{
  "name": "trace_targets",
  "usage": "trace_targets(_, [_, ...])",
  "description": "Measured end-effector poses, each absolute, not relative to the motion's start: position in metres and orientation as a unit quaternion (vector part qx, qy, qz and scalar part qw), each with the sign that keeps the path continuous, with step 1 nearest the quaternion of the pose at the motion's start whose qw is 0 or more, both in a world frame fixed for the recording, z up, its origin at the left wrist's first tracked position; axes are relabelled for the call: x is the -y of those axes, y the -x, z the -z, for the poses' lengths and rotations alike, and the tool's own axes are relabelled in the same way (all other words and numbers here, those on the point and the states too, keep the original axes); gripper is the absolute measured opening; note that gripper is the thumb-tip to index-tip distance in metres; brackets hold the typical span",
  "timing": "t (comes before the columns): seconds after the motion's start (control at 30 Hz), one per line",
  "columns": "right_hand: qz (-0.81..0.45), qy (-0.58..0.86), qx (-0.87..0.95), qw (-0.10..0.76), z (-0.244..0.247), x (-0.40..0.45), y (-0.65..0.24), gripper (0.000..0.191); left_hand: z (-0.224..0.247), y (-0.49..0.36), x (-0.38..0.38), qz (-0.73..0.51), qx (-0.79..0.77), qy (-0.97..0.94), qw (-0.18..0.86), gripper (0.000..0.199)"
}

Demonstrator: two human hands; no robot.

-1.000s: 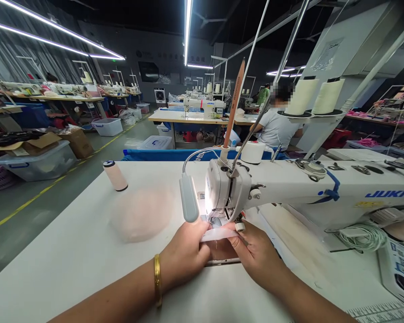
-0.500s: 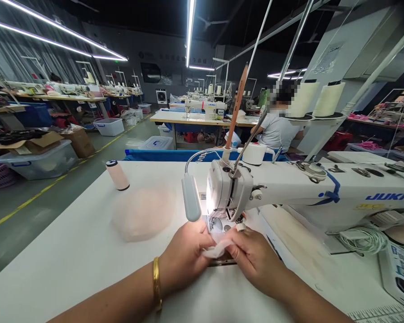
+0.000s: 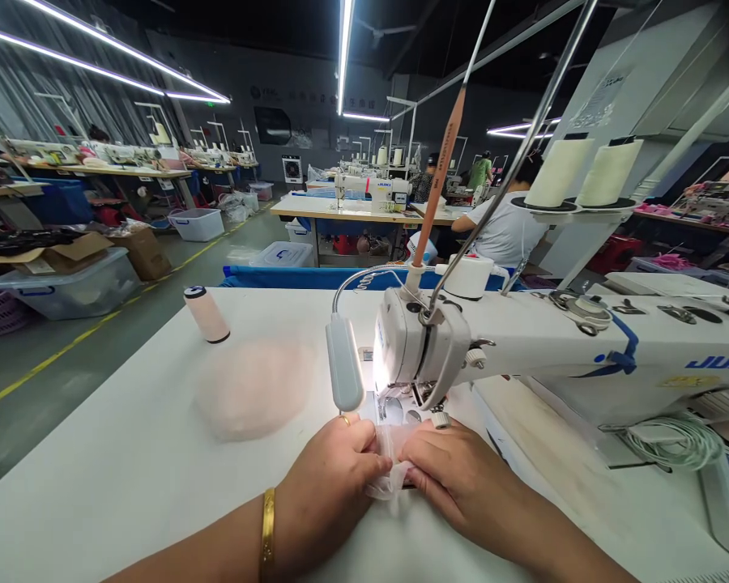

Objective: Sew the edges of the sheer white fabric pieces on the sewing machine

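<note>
Left hand (image 3: 331,486) and right hand (image 3: 471,482), pinching the whitish sheer fabric (image 3: 386,487)!

Each hand grips with thumb against fingers, and the cloth bunches between them, just in front of the sewing machine (image 3: 422,344); the fingers cover much of it, and its stitching is too small to make out. One gold bracelet (image 3: 268,526) on the left wrist, one gold ring (image 3: 344,420) above it, one grey lamp (image 3: 345,364) beside the machine head, one brown pencil (image 3: 442,174) upright on top! The machine runs off, cut at the right edge. Over on the white table (image 3: 127,494), one blurry pale-pink pile (image 3: 255,389), one spool (image 3: 206,314); at right, two thread cones (image 3: 559,172). Beyond, a co-worker in a white shirt (image 3: 501,231), partly hidden behind a rod (image 3: 526,142).
</note>
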State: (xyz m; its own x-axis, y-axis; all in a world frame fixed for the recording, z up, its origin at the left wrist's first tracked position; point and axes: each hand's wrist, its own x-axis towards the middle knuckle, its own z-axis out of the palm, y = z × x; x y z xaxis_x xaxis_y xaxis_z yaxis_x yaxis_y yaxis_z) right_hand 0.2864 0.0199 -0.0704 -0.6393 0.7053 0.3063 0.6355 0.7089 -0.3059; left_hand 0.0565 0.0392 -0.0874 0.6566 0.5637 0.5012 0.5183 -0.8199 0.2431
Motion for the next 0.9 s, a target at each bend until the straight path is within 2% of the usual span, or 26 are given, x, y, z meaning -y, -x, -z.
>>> trace_targets(0.2, [-0.074, 0.390, 0.892, 0.215, 0.079, -0.025, -0.287, 0.021, 0.087, -0.057, -0.049, -0.282, -0.307, -0.908, 0.047, 0.029])
trace_targets(0.33, [-0.083, 0.400, 0.888, 0.211, 0.081, -0.028, -0.285, 0.024, 0.082, -0.057, -0.055, -0.292, -0.311, -0.902, 0.066, 0.033])
trace_targets(0.57, [-0.077, 0.425, 0.857, 0.280, 0.081, -0.031, -0.274, 0.030, 0.068, -0.055, -0.067, -0.244, -0.376, -0.860, 0.245, 0.034])
trace_targets(0.67, [-0.097, 0.455, 0.826, 0.319, 0.079, -0.031, -0.272, 0.029, 0.063, -0.054, -0.072, -0.232, -0.404, -0.840, 0.277, 0.040])
trace_targets(0.77, [-0.121, 0.449, 0.825, 0.321, 0.076, -0.030, -0.273, 0.028, 0.062, -0.053, -0.070, -0.239, -0.378, -0.859, 0.247, 0.038])
trace_targets(0.9, [-0.134, 0.375, 0.879, 0.261, 0.072, -0.026, -0.277, 0.031, 0.068, -0.050, -0.056, -0.250, -0.309, -0.910, 0.119, 0.027])
